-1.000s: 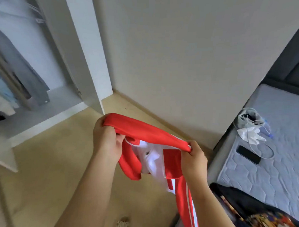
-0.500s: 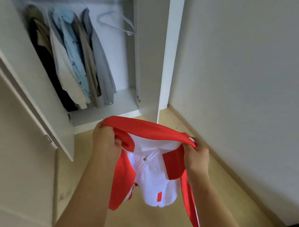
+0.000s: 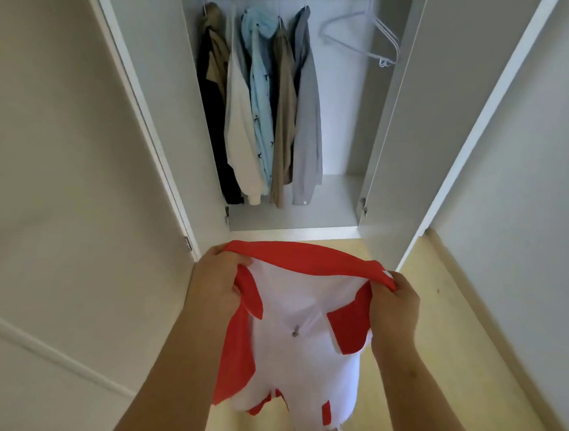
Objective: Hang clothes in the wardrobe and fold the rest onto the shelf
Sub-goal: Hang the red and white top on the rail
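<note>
- The left hand (image 3: 213, 279), in the lower middle of the frame, has its fingers curled round the red collar edge of a red and white track jacket (image 3: 302, 362)
- The right hand (image 3: 394, 309), lower right of centre, pinches the other end of the same red edge, fingers folded over the cloth
- The two hands are apart, with the collar band stretched between them in a shallow arch
- The jacket hangs from both grips above the pale yellow floor (image 3: 451, 320), its white lining facing the camera, with red panels down the left side and small red patches low down
- A small metal zip pull (image 3: 295, 333) shows in the middle of the white part
- The wardrobe (image 3: 342, 126) stands open in the upper middle of the frame, just beyond the jacket, its doors swung out to either side
- On its rail hang a dark garment (image 3: 212, 130), a white shirt (image 3: 240, 141), a light blue patterned shirt (image 3: 262, 100), a khaki garment (image 3: 284, 117) and a grey shirt (image 3: 308, 135), packed together toward the left
- White hangers (image 3: 369, 39) hang at the upper right of the rail, apart from the clothes
</note>
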### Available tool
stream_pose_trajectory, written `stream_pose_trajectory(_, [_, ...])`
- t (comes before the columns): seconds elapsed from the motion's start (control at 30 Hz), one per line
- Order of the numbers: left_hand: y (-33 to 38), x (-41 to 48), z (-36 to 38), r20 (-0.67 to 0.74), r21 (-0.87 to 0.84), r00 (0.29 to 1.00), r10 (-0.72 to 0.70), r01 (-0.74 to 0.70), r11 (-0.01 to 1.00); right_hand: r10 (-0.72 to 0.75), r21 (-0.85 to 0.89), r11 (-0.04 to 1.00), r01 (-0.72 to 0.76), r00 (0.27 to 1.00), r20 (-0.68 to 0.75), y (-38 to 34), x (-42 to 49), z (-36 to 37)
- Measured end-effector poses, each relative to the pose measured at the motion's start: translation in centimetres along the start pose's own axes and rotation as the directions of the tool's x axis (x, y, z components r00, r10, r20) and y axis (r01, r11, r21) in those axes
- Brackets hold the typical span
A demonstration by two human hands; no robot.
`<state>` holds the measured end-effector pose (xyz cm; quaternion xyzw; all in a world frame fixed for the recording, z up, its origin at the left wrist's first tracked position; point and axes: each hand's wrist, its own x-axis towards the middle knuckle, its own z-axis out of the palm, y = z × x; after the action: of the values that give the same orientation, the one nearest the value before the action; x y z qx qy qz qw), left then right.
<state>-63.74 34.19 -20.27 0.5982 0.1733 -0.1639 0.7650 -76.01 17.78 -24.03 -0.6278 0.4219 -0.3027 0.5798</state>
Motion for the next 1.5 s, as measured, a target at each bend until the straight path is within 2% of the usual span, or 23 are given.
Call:
stream_pose_trajectory(0.4, [5.2,15.2,19.9,-0.1,-0.073,0.994,-0.039,0.032,0.997,-0.031,-0.089,0.995,0.047,0.985,0.171,-5.7,26.3,6.1])
stream_pose_trajectory(0.57, [6.5,20.4,23.1,-0.205,-0.142,0.975,-0.084,0.055,0.988,-0.038,-0.107,0.992,0.065,0.97,0.24,-6.7,33.4,11.1])
stream_pose_trajectory(0.7, [7.7,25.1,25.4,-0.245,-0.172,0.962,-0.121,0.08,0.982,0.015,-0.151,0.988,0.028,0.959,0.282,-6.3,37.8,15.0])
stream_pose_trajectory(0.87, [11.5,32.9,29.5,-0.191,-0.228,0.976,-0.103,0.058,0.972,-0.03,-0.147,0.986,0.073,0.961,0.274,-8.3,44.5,21.5])
stream_pose_trajectory(1.23, [22.2,46.7,39.2,-0.053,-0.176,0.998,-0.039,0.03,0.984,-0.126,-0.129,0.979,0.16,0.963,0.237,-15.9,56.9,34.7])
stream_pose_trajectory(1.37, [23.8,49.8,42.2,-0.014,-0.159,0.999,-0.031,0.028,0.987,-0.085,-0.066,0.991,0.115,0.93,0.357,-17.2,59.6,36.3])
stream_pose_trajectory(1.5, [25.3,52.2,45.7,0.024,-0.155,1.0,-0.001,0.005,0.988,-0.105,0.046,0.994,0.095,0.844,0.525,-19.1,63.1,37.5])
